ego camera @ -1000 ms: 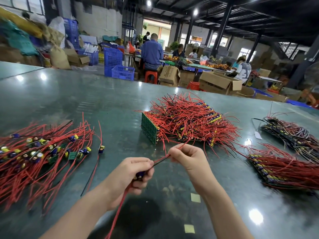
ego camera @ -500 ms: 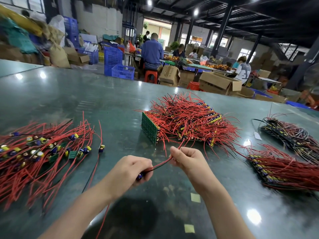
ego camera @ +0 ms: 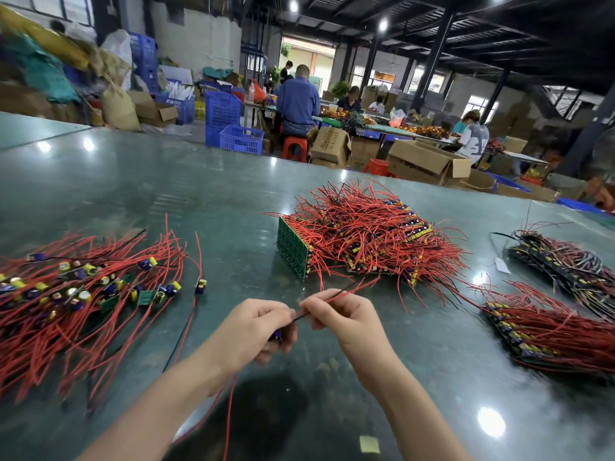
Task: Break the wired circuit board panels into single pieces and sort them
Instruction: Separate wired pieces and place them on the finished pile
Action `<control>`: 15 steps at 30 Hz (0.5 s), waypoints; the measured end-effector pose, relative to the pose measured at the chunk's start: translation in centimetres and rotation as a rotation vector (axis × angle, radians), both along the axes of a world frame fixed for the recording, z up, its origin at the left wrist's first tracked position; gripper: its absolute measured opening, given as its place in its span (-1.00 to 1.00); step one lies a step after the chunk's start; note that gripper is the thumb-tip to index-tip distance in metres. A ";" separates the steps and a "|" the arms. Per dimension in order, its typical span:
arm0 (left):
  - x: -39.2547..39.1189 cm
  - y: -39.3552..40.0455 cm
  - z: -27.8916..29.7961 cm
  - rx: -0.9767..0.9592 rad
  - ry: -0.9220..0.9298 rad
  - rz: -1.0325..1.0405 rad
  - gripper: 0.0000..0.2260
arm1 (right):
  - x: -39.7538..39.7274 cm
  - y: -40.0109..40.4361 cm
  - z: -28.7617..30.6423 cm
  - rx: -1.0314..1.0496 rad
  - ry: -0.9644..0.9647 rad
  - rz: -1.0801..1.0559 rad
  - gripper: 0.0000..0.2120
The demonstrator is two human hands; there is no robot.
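1. Left hand [ego camera: 256, 331]: raised over the near worktop [ego camera: 133, 194], fingers curled round a small board [ego camera: 277, 335] of which only a blue part shows below the knuckles.
2. Right hand [ego camera: 339, 314]: just beside the left, thumb and fingers pinching the wires [ego camera: 327, 299], one red and one black, that run from the board up and to the right.
3. A further red wire [ego camera: 229, 414] hangs from under the left hand toward the near edge.
4. Single pieces [ego camera: 83, 291]: spread on the worktop at the left, small green boards with blue and yellow capacitors, red leads trailing toward the viewer; one piece [ego camera: 200, 285] lies a little apart at the right edge of the spread.
5. Panel stack [ego camera: 359, 244]: centre of the worktop, beyond the hands, one green panel [ego camera: 293, 247] standing on edge at its left side, red wires fanned over the top.
6. Red bundle [ego camera: 545, 331]: on the right, flat on the worktop.
7. Dark bundle [ego camera: 565, 261]: behind the red bundle, wires darker and mixed.
8. Background: seated workers [ego camera: 298, 101], cardboard boxes [ego camera: 429, 161], blue crates [ego camera: 222, 109].
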State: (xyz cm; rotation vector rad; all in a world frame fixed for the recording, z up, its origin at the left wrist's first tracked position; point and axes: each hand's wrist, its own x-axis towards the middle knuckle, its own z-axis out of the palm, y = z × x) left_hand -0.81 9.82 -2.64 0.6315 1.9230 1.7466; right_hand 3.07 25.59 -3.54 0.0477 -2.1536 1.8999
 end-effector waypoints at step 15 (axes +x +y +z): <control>-1.1 -1.2 -1.3 -0.290 0.733 0.103 -0.62 | 0.3 0.2 0.2 0.245 -0.094 0.065 -0.82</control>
